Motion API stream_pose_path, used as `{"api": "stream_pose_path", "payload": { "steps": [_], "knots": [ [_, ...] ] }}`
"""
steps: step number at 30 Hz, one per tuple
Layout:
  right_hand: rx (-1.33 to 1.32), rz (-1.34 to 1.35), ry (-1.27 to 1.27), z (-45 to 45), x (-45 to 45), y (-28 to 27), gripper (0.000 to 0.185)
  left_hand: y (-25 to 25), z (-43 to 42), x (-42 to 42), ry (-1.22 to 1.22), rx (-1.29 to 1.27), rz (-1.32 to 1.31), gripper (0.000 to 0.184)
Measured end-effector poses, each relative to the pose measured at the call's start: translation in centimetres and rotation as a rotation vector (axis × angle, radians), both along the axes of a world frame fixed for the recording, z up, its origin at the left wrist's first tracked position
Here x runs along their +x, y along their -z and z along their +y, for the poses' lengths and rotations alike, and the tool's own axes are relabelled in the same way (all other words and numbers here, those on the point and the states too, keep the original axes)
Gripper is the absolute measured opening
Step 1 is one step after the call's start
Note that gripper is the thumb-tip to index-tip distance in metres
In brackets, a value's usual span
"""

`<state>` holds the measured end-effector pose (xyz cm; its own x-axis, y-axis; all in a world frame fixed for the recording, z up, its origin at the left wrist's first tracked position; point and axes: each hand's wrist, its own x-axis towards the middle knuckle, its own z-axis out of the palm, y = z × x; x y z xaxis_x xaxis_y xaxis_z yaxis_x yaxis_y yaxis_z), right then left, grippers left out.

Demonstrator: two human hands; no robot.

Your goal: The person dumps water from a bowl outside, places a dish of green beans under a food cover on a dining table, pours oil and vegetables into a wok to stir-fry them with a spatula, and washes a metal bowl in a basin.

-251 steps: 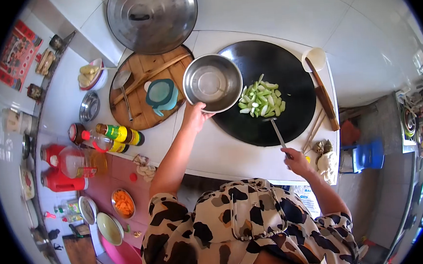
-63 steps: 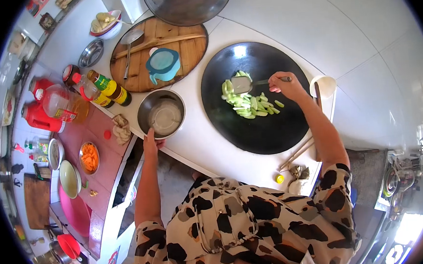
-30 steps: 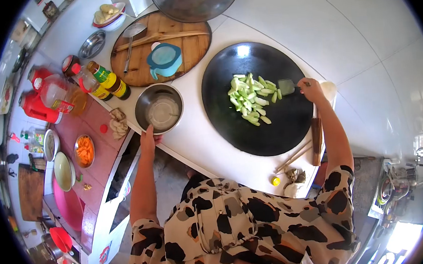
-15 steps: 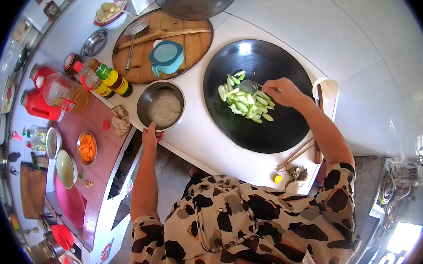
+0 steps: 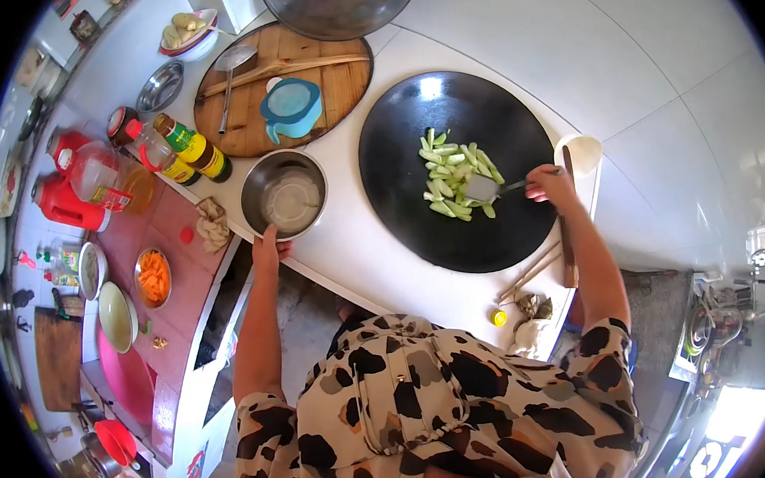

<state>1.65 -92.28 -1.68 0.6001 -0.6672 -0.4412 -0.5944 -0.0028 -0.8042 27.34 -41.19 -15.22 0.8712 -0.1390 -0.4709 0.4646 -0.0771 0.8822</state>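
A large black wok (image 5: pixel 417 224) sits in the white counter, with pale green vegetable pieces (image 5: pixel 448 160) in its middle. My right hand (image 5: pixel 553 185) is closed on the handle of a metal spatula (image 5: pixel 483 188), whose blade rests against the right side of the pieces. At the counter's front edge, left of the wok, my left hand (image 5: pixel 271 244) grips the near rim of a steel bowl (image 5: pixel 288 197). Nothing but a little moisture shows in that bowl.
Behind the bowl lies a round wooden board (image 5: pixel 338 88) with a blue lidded container (image 5: pixel 291 107) and a skimmer (image 5: pixel 233 58). Bottles (image 5: pixel 191 150) stand at the left, above a bowl of orange pieces (image 5: pixel 152 278). Chopsticks (image 5: pixel 529 272) and a yellow cap (image 5: pixel 499 318) lie at front right.
The steel bowl went from over the wok's left edge to the counter's front edge. Since half a second ago, my right hand and the spatula have moved right and toward me, and the pieces have shifted.
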Motion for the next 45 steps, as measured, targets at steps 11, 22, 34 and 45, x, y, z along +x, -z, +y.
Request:
{"api": "stream_pose_path", "payload": {
  "steps": [11, 22, 34, 45],
  "knots": [
    [0.301, -0.095, 0.167, 1.8, 1.7, 4.9, 0.017, -1.1, -0.2, -0.6, -0.006, -0.023, -0.016, 0.043],
    [-0.218, 0.172, -0.028, -3.8, 0.2, -3.2, 0.013, -1.4, -0.3, -0.6, -0.001, 0.01, -0.02, 0.048],
    [-0.299, -0.145, -0.296, 2.8, 9.6, 1.3, 0.017, -0.2, -0.1, -0.1, -0.025, 0.015, 0.008, 0.041],
    [0.17, -0.282, 0.211, 4.4, 5.4, 6.9, 0.014, -0.8, 0.1, -0.4, 0.008, -0.004, 0.009, 0.041]
  ]
}}
